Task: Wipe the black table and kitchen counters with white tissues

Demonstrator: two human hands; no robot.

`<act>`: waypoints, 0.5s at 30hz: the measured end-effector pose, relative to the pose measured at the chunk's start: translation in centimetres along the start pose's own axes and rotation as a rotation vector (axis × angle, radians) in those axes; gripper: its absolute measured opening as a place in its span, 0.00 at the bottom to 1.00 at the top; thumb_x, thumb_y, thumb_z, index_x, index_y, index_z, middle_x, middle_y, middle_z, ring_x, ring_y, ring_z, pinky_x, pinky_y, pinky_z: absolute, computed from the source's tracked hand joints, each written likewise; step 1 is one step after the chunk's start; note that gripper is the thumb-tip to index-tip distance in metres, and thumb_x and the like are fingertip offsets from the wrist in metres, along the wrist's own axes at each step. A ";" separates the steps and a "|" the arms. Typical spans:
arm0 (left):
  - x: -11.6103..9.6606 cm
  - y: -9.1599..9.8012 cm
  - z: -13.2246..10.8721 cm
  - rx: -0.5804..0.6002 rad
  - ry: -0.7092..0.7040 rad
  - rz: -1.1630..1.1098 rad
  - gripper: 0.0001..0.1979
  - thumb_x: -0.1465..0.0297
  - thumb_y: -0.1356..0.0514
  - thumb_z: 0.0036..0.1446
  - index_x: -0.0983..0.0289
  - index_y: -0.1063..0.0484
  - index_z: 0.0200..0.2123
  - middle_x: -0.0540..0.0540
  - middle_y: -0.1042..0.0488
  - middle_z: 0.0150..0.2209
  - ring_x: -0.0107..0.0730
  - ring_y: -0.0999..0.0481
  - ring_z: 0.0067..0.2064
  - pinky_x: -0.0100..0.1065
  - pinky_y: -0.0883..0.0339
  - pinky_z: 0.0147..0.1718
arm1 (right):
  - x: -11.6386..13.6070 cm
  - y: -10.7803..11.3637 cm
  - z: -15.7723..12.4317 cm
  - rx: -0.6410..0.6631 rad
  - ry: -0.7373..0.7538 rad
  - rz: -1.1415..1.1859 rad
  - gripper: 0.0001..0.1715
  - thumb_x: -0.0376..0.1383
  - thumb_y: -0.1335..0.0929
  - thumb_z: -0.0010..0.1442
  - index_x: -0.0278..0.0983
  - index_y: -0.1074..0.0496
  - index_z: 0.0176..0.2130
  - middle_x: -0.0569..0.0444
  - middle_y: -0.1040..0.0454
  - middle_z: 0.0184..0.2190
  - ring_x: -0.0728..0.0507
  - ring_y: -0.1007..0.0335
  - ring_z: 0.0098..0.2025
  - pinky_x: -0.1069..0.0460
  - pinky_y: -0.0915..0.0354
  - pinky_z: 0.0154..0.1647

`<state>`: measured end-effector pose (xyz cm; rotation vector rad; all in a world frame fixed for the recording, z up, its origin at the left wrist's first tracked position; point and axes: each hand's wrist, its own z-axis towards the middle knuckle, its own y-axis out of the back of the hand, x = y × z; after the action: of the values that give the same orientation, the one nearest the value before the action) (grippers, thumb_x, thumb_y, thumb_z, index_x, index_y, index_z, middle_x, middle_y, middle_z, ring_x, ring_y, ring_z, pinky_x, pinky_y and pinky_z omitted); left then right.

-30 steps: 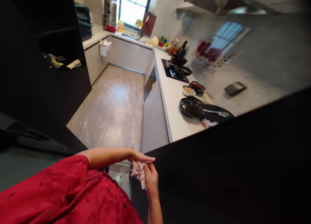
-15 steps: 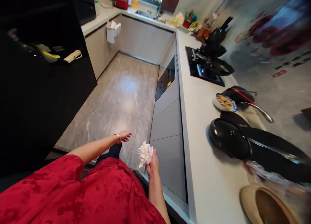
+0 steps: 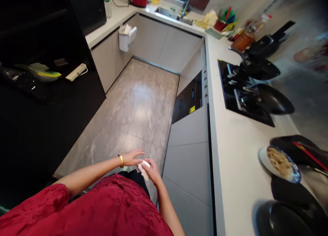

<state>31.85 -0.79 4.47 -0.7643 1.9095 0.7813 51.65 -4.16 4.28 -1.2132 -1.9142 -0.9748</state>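
Crumpled white tissue (image 3: 143, 170) is gripped in my right hand (image 3: 153, 171), in front of my waist. My left hand (image 3: 132, 158), with a gold bangle on the wrist, is beside it, fingers stretched out and lying over the tissue's upper edge. Its thumb seems to touch the tissue, though whether it presses on it I cannot tell. Below both hands is the grey tiled floor (image 3: 135, 126).
To the right runs a white counter (image 3: 230, 154) with a bowl of food (image 3: 280, 163), dark pans (image 3: 274, 98) and a gas hob (image 3: 230, 79). A white bin (image 3: 124, 41) hangs on the far left cabinet. Dark shelving (image 3: 51, 120) stands at the left, and a sink (image 3: 166, 13) lies at the back.
My hands have come together, the right one bringing the tissue left to meet the left hand. The tissue looks more compressed. The view has moved forward, with the counter and hob now closer.
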 end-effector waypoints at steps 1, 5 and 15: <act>-0.5 0.9 1.1 0.047 -0.082 0.050 0.26 0.63 0.39 0.56 0.64 0.31 0.58 0.60 0.37 0.64 0.44 0.43 0.66 0.42 0.53 0.67 | 1.8 0.1 1.5 0.070 0.027 -0.038 0.19 0.46 0.27 0.45 0.36 0.25 0.34 0.52 0.25 0.34 0.42 0.29 0.39 0.48 0.33 0.43; -2.3 5.6 6.2 0.134 -0.144 0.101 0.35 0.58 0.40 0.57 0.68 0.40 0.64 0.65 0.37 0.63 0.47 0.39 0.64 0.44 0.47 0.64 | 7.9 1.2 7.6 0.288 0.109 -0.009 0.19 0.45 0.27 0.47 0.37 0.25 0.37 0.53 0.24 0.38 0.42 0.30 0.42 0.49 0.35 0.46; -5.0 22.5 20.8 -0.052 0.087 0.011 0.40 0.51 0.49 0.59 0.67 0.48 0.68 0.63 0.43 0.67 0.43 0.42 0.66 0.36 0.48 0.64 | 19.3 3.7 30.0 0.267 0.035 0.350 0.16 0.43 0.27 0.44 0.38 0.34 0.28 0.61 0.32 0.23 0.49 0.37 0.26 0.55 0.42 0.28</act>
<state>27.16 29.88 5.55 -0.8318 1.9787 0.8194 44.13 30.88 6.15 -1.3026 -1.6669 -0.5354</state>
